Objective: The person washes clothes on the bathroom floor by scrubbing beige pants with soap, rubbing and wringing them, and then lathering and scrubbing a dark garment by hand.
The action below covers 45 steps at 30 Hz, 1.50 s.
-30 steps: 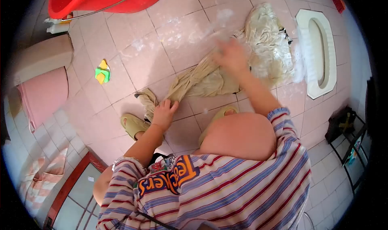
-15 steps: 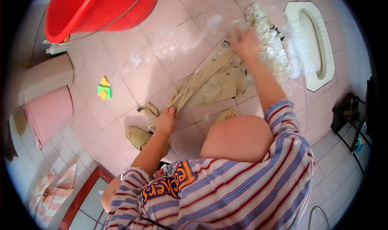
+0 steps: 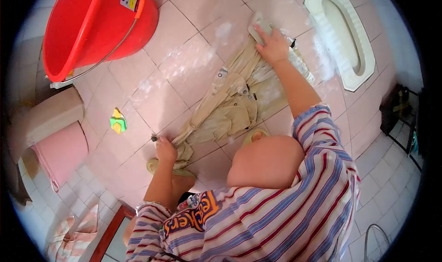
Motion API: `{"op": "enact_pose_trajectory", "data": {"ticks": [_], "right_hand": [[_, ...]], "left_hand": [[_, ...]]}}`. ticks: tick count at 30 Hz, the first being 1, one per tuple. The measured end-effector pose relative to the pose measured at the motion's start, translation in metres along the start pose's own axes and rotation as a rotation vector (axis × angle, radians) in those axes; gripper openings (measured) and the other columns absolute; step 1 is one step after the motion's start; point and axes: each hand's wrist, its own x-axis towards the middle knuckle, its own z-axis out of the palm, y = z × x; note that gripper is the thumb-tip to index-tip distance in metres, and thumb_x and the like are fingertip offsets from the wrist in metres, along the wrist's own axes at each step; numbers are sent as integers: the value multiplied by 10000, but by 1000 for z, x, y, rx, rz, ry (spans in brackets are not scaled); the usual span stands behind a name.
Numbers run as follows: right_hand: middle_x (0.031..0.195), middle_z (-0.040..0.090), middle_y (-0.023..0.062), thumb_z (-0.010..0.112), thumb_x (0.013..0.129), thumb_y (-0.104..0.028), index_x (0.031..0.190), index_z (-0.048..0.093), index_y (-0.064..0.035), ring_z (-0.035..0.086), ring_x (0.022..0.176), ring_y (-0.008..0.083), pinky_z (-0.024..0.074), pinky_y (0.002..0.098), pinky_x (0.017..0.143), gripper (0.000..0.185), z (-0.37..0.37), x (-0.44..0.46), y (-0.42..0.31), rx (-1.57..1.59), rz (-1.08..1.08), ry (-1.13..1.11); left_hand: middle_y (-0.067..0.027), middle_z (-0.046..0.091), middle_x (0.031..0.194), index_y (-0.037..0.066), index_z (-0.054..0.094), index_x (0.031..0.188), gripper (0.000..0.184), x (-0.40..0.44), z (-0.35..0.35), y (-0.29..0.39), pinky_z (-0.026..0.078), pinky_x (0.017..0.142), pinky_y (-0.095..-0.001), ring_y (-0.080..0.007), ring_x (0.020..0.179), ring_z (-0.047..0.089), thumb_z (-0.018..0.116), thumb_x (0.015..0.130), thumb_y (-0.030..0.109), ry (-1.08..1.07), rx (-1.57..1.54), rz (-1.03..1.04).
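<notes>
A wet khaki garment lies bunched and stretched diagonally across the pink tiled floor, with dark buttons or snaps showing on it. My left hand is closed on the garment's lower-left end, beside a slippered foot. At the upper end of the cloth, my right hand grips a pale scrubbing brush, whose underside is hidden. White foam is smeared on the tiles left of the garment.
A red bucket with a wire handle stands at upper left. Below it are a pink bin and a small green and yellow object. A white squat toilet is at upper right, a black rack at far right.
The garment has been drawn toward the lower left, with my left hand also moved left. The brush in my right hand has come into clear view. The bucket appears lower and larger in view.
</notes>
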Motion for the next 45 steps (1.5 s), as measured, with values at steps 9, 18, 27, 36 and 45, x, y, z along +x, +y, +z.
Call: {"op": "enact_pose_trajectory", "data": {"ticks": [9,18,27,36,45], "right_hand": [[1342,427,226,637,735,-366,1302,513,-290,459,1202,372,408,431,972,585,-5,-46,-86,501,-275,66],[1111,553,168,615,777,-435,1282,529,-328,573,994,341,478,454,832,523,-12,19,8,137,-91,-122],[1164,542,189,640,752,-388,1243,574,-250,535,1072,371,433,471,915,515,11,-86,-113,558,-545,60],[951,535,138,643,752,-380,1223,581,-323,555,838,323,475,440,689,478,12,4,-23,283,-93,245],[1033,594,112,602,769,-404,1176,607,-222,575,926,298,488,424,730,445,2,-49,-77,67,-417,-436]], "left_hand": [[-188,556,1186,75,440,1318,614,6,-20,106,458,883,-429,-376,1069,537,680,785,264,-62,-39,364],[-144,672,920,-6,611,1109,403,13,-40,50,472,782,-333,-233,867,625,614,887,330,-210,-555,238],[-93,660,956,-19,627,1087,381,5,-31,49,465,770,-312,-171,838,584,633,874,297,-222,-1011,14],[-149,621,1075,-34,584,1134,497,26,-14,47,431,880,-346,-269,1004,563,664,836,355,-152,-873,57],[-37,508,1194,139,636,1038,484,-21,-15,89,368,922,-552,-350,1246,362,764,631,366,195,326,583]]}}
